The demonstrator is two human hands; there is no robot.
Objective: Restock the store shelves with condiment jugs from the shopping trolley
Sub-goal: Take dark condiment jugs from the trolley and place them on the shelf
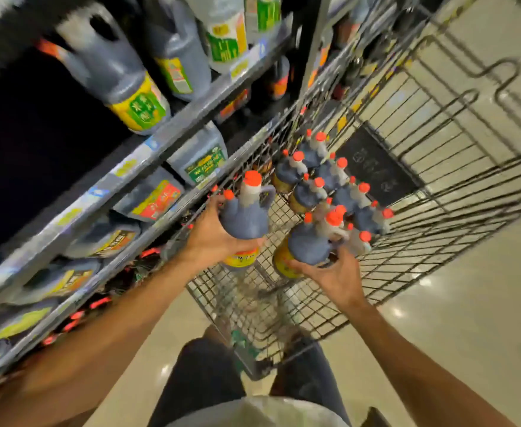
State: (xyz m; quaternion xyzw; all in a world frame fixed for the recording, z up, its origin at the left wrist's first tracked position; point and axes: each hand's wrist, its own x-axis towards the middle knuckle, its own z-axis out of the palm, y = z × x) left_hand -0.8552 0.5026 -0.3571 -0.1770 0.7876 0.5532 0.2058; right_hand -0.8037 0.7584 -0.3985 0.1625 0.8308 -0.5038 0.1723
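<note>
- We see the left hand (213,238) wrapped around the body of a dark jug (246,217) with an orange cap, holding it upright above the near left corner of the trolley (437,167), just beside the shelf edge.
- The right hand (336,272) cups a second jug (310,245) from below, fingers curled round its yellow-labelled base; this jug tilts toward the left.
- More orange-capped jugs (330,177) stand packed together along the trolley's left side, running toward its far end.
- The right half of the trolley shows bare wire mesh.
- The shelves (148,155) at left carry larger dark jugs with green, yellow and red labels; motion blur leaves the label text unreadable, and lower rows look like similar stock.
</note>
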